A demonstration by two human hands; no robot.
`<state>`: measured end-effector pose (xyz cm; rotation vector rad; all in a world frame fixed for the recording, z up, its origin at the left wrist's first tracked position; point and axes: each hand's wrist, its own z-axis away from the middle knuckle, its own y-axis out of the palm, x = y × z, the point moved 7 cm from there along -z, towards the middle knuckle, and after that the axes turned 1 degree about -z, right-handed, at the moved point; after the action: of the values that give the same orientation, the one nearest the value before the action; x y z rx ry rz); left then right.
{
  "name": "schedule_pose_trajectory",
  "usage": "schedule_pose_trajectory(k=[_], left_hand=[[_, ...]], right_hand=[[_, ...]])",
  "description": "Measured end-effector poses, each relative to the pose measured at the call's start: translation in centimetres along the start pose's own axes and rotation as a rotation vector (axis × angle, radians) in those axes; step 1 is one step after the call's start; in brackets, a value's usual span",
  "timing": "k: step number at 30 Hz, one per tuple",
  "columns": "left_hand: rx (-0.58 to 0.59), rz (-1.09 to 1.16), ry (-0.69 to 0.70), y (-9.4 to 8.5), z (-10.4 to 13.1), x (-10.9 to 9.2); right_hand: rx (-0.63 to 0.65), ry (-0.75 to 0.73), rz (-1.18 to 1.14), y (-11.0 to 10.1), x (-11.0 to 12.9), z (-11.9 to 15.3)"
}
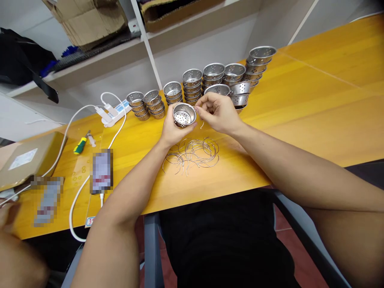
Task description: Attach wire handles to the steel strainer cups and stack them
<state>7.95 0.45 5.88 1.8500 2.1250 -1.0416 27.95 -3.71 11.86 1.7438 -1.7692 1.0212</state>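
Note:
My left hand (173,130) is wrapped round a small perforated metal cup (184,115), its open top tilted toward me. Beside the cup's right rim, my right hand (218,112) is closed in a pinch on a thin metal wire (202,125), whose curved end shows below the fingers; the rest of it is hidden. Under both hands lies a loose pile of curved wires (195,154) on the wooden table (234,172). Just behind my right hand stands a stack topped by another perforated cup (217,90).
Stacks of perforated cups (192,86) line the table's back. To the left are a power strip (115,114) with white cables, a screwdriver (81,145), a syringe (91,140), a phone (102,172) and a cardboard box (33,160). Another person's arm (18,256) shows at lower left.

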Motion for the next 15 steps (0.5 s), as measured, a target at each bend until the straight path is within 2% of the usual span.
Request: schedule_pose_trajectory(k=[8,12,15], left_hand=[[-0.015,-0.086,-0.008,-0.5,0.0,-0.3],[-0.034,-0.16,-0.002,-1.1,-0.1,-1.1],[-0.038,-0.12,-0.032,-1.0,-0.1,-1.0]], right_hand=[[-0.041,0.009,0.063,-1.0,0.2,-0.3],[-0.028,0.014,0.054,-0.8,0.2,-0.2],[-0.007,0.011,0.044,-0.6,0.3,-0.1]])
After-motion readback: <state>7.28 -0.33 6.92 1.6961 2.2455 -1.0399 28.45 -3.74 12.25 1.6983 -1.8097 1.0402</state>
